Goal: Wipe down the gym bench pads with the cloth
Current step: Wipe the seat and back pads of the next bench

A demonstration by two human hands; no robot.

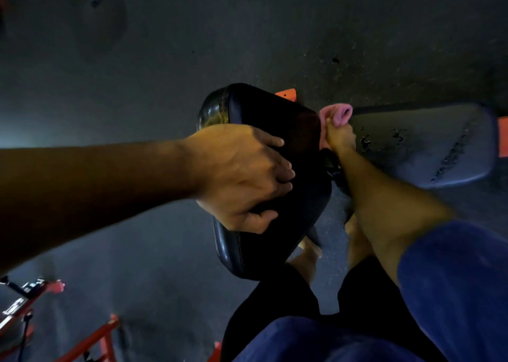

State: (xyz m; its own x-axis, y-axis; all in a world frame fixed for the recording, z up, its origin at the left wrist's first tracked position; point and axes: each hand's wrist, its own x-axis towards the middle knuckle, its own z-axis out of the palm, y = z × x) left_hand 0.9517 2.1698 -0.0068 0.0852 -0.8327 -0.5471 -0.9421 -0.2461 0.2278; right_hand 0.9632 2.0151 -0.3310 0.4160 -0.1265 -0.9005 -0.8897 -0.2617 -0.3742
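Observation:
A black glossy seat pad (277,147) stands tilted in the middle of the view. My left hand (242,177) grips its near left edge, fingers over the top and thumb underneath. My right hand (339,137) is shut on a pink cloth (336,112), which sticks out above the fist in the gap between the seat pad and the long back pad (428,144). The back pad is grey-black, worn and cracked, and stretches to the right.
Dark rubber floor (165,59) lies all around. Orange frame parts (287,95) show behind the seat pad and at the far right edge. Red equipment bars (90,339) stand at the lower left. My bare feet and dark trousers are below the seat pad.

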